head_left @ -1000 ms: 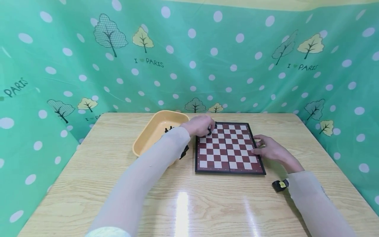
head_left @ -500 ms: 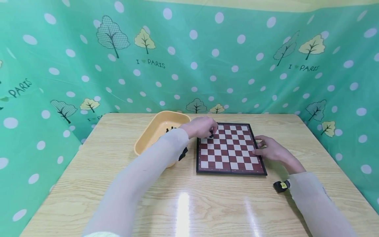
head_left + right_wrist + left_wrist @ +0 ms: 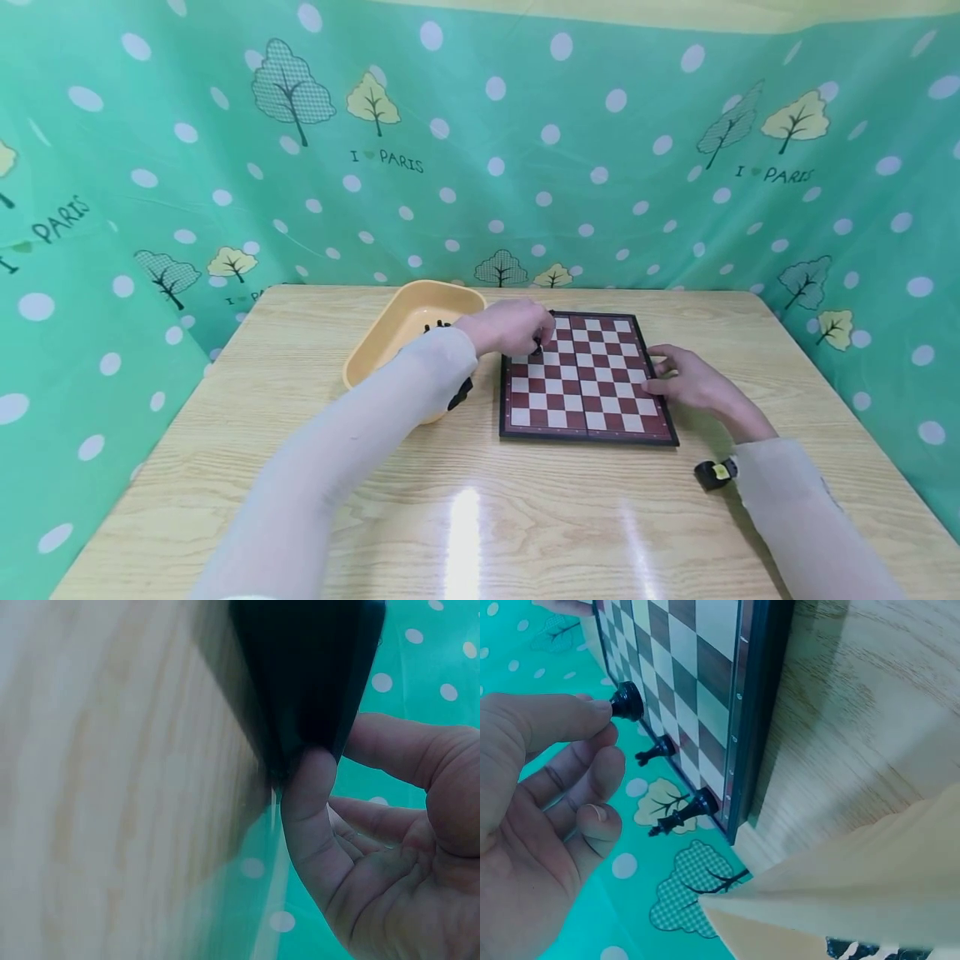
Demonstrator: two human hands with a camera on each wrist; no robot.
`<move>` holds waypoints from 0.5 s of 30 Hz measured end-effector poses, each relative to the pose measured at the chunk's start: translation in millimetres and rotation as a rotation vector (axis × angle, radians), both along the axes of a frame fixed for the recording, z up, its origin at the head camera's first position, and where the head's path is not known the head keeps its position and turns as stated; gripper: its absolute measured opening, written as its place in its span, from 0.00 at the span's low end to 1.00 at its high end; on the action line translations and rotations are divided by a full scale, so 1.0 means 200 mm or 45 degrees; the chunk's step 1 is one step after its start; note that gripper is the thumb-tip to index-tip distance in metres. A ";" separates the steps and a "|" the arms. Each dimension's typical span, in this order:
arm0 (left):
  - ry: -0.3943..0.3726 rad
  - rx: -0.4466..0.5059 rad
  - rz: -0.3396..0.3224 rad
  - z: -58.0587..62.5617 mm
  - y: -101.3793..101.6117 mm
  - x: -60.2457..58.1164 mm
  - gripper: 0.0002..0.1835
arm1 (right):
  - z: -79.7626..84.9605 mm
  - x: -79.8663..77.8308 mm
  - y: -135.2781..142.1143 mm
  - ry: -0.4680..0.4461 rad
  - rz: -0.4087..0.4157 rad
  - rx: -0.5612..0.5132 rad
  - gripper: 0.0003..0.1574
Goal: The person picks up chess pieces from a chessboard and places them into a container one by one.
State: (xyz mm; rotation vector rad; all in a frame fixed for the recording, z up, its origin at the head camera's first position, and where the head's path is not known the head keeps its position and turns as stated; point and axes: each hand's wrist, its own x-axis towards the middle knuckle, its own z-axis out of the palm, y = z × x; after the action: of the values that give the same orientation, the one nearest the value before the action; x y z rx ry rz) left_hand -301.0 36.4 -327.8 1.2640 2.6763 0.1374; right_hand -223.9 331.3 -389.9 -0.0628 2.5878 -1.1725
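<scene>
A red-and-white chessboard (image 3: 573,392) with a black frame lies flat on the table. My left hand (image 3: 517,327) is over its far left part, thumb and fingers pinching a black chess piece (image 3: 628,702) base outward; the fingers cover most of it, so its kind cannot be told. Along the board's edge stand a shorter black chess piece (image 3: 657,751) and a taller black chess piece (image 3: 686,812) nearer the corner, both seen in the left wrist view. My right hand (image 3: 686,379) holds the board's right edge, one finger curled against the frame.
A yellow-orange plastic tray (image 3: 367,350) with several black pieces (image 3: 437,325) stands left of the board, partly behind my left forearm. The wooden table (image 3: 555,517) extends to a green dotted cloth (image 3: 585,167) at the back and sides.
My left hand and the pinched chess piece have moved slightly nearer along the board's left side. The right hand stays at the board's edge. The whole head view has shifted a little.
</scene>
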 end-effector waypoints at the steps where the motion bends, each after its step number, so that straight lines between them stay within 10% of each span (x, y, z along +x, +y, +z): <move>1: 0.000 0.000 -0.002 0.00 0.00 0.00 0.13 | 0.00 0.00 0.00 -0.001 -0.002 0.002 0.45; 15: -0.029 -0.034 -0.011 0.11 -0.05 0.06 0.14 | -0.01 0.00 -0.01 -0.005 -0.019 0.015 0.44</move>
State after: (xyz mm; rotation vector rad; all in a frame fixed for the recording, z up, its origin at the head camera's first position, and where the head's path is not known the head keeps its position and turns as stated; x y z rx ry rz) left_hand -289.6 26.5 -305.4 1.2582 2.6445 0.1141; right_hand -224.4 330.2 -391.4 -0.0389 2.5956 -1.1614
